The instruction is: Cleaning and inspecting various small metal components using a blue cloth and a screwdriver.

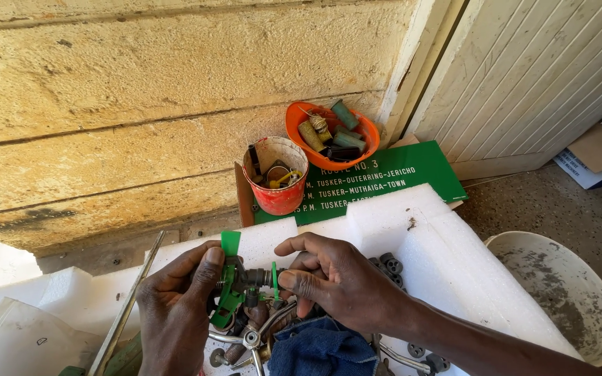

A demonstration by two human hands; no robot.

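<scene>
Both hands are gripping a green-and-black fitting (242, 285) at six o'clock: left hand (175, 313) is pinching its green tab, right hand (336, 278) is clasping the dark stem. Assembly appears partway; loose parts are lying at five o'clock on white foam (440, 257).

green sign (384, 177): partly hidden by tubs | white bucket (566, 292): cut off at right edge | blue cloth (322, 351): cropped below

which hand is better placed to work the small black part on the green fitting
Right, probably. The right hand already pinches the black part at its fingertips, while the left hand grips the green fitting and steadies it.
</scene>
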